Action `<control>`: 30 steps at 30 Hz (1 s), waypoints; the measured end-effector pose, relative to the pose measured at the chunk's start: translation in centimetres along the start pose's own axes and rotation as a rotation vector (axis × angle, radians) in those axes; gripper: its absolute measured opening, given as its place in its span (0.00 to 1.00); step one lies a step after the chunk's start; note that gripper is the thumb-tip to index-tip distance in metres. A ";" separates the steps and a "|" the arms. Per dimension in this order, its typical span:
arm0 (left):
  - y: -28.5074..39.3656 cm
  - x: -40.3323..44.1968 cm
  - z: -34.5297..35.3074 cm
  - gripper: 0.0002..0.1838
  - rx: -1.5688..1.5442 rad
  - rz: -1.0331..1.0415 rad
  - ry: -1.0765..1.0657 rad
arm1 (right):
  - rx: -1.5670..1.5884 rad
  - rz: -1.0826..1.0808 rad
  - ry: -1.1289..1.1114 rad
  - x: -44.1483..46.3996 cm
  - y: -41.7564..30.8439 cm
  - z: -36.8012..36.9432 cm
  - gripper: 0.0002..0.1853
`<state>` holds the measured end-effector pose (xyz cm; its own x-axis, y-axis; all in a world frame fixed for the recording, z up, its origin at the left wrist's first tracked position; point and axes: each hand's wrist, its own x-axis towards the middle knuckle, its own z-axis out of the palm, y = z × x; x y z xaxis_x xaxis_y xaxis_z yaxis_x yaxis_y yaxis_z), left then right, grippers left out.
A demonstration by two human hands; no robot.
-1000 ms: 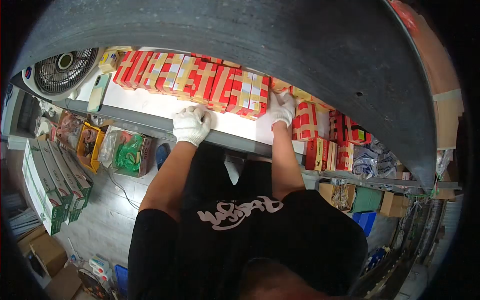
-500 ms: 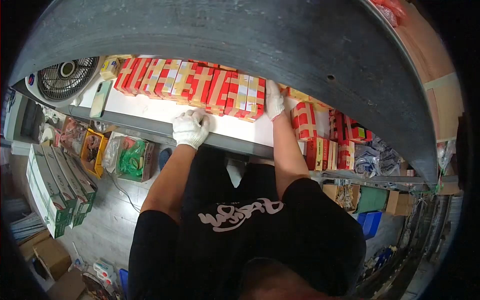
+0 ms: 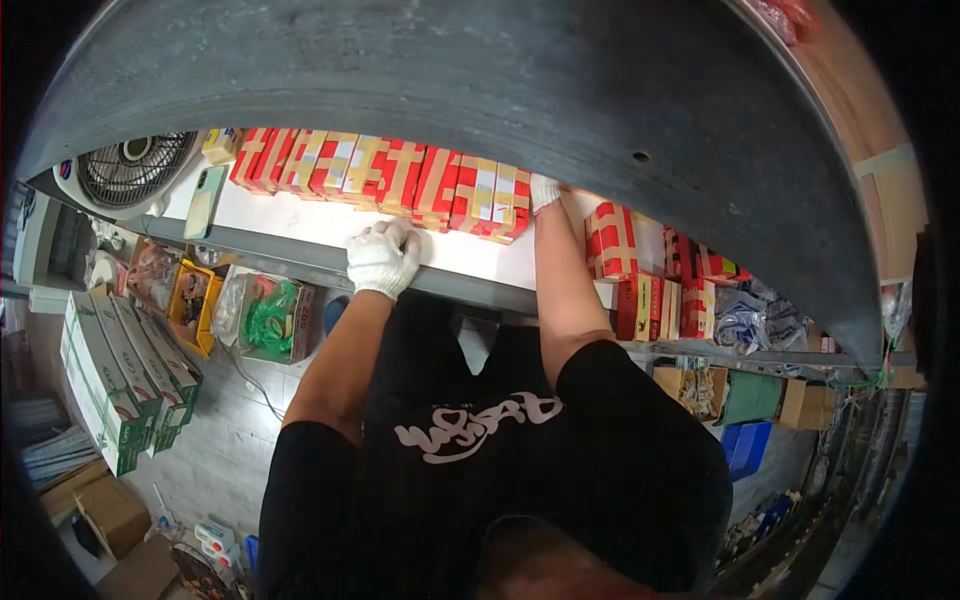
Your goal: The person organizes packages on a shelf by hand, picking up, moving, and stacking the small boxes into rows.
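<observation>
My left hand [image 3: 383, 257], in a white knit glove, rests at the front edge of the shelf [image 3: 300, 217] with its fingers curled in and nothing seen in them. A row of red boxes with tan tape [image 3: 400, 178] stands on the white surface just beyond it. At the right end of that row, my gloved right hand [image 3: 545, 191] reaches in beside the last box [image 3: 511, 203]. Only the wrist part of its glove shows; the overhead panel and the boxes hide its fingers.
A dark panel [image 3: 400, 70] overhangs the shelf. On the left are a fan [image 3: 135, 165] and a phone [image 3: 204, 202]. More red boxes [image 3: 612, 245] stand to the right. Long cartons [image 3: 112, 375] and a box with green plastic [image 3: 270, 315] sit below left; a blue bin [image 3: 743, 448] is below right.
My right hand has reached deeper beside the row, so its fingers have gone out of sight under the panel. The view has shifted slightly. My left hand stays on the shelf edge.
</observation>
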<state>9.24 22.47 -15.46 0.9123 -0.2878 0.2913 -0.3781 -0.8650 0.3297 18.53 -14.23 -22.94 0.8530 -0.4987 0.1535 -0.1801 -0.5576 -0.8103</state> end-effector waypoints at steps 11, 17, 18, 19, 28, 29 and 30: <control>0.0 0.1 -0.3 0.15 -0.057 -0.041 -0.062 | 0.211 0.150 -0.063 -4.8 -11.3 -5.7 0.39; -0.1 -0.1 0.1 0.15 0.000 -0.028 -0.048 | 0.198 0.332 -0.067 -6.2 -8.7 -5.1 0.35; -0.1 -0.1 0.0 0.15 -0.003 -0.028 -0.051 | 0.532 0.236 -0.058 -5.5 -3.0 -2.7 0.33; 0.0 -0.1 -0.1 0.15 -0.013 -0.032 -0.051 | 0.529 0.237 -0.057 -6.8 -4.2 -3.7 0.33; 0.1 0.0 0.0 0.15 0.009 -0.014 -0.018 | 0.126 -0.135 -0.039 -18.6 -3.5 -7.9 0.22; 0.0 0.0 0.1 0.15 0.012 -0.014 -0.005 | -0.023 -0.308 -0.026 -19.0 -3.1 -7.7 0.21; -0.1 0.0 0.3 0.15 0.022 -0.022 -0.003 | -0.033 -0.433 0.083 -19.6 -4.1 -7.3 0.15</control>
<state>9.33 22.44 -15.73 0.9210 -0.2694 0.2816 -0.3541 -0.8801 0.3163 -1.02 -7.08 -18.50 0.8114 -0.2654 0.5208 0.1682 -0.7473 -0.6429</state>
